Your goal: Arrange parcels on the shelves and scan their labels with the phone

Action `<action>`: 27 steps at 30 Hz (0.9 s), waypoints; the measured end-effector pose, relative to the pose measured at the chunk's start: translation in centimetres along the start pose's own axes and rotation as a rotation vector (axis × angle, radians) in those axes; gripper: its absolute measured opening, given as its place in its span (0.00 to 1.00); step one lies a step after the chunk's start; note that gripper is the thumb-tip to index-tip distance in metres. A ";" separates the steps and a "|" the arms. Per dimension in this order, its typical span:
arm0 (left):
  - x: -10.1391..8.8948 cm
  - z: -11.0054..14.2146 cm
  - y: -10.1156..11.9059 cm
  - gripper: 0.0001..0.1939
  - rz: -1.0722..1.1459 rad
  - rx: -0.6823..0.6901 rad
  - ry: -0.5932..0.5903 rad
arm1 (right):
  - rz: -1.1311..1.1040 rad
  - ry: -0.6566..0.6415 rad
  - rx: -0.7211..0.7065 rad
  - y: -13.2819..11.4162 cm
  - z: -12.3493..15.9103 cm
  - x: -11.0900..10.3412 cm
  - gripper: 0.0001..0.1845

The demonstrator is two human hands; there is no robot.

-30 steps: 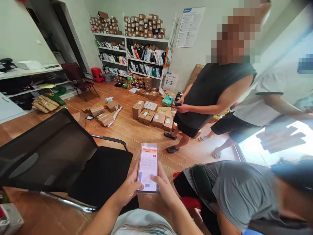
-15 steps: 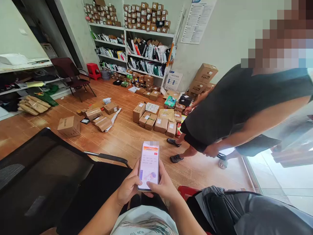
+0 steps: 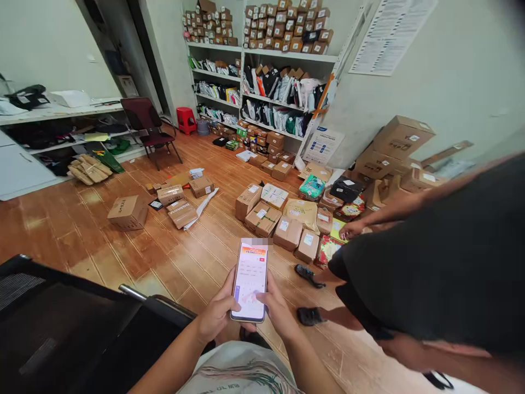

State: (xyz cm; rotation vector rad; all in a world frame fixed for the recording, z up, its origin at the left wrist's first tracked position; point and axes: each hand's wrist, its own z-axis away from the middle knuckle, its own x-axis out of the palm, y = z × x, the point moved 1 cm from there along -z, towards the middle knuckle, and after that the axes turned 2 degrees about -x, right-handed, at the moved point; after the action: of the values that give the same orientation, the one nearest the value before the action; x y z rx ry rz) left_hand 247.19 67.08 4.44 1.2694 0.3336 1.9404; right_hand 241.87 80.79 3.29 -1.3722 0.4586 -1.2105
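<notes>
Phone (image 3: 249,282): lit, right of the black chair (image 3: 90,331) from where I stand.
Left hand (image 3: 216,314): curled around the phone's left edge, thumb over the lower screen.
Right hand (image 3: 279,313): clasping the other edge, thumb over the screen; whether touching, I can't tell.
Parcels (image 3: 287,232): beyond the chair, to its right.
Co-worker (image 3: 435,257): stooping farther right of the chair, one outstretched hand (image 3: 351,229) by the parcels.

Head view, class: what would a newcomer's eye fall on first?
Probably the lit phone at lower centre, held between the left hand and right hand. Next, perhaps, the white shelves at the back, stacked with boxes, and the dark-clothed person at the right, one arm extended toward floor parcels.
</notes>
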 end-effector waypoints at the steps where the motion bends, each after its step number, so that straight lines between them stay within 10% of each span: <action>1: 0.3 -1.6 0.7 0.54 0.010 0.010 0.011 | -0.011 -0.038 0.009 -0.7 -1.8 -0.8 0.31; 11: -0.8 -12.5 9.2 0.55 0.044 0.157 -0.005 | 0.057 -0.205 0.054 -5.0 -17.5 -2.6 0.29; 20: -8.3 -20.4 22.5 0.54 -0.019 0.198 0.022 | 0.020 -0.229 0.062 -5.8 -34.2 4.1 0.27; 27: -14.8 -26.3 35.0 0.57 -0.141 0.131 0.015 | 0.002 0.095 0.085 -7.1 -48.7 11.1 0.31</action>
State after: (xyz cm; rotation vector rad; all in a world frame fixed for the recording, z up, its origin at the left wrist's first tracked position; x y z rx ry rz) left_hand 211.24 38.10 3.06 1.2795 0.5502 1.8337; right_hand 202.36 49.42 2.72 -1.2457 0.4696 -1.2834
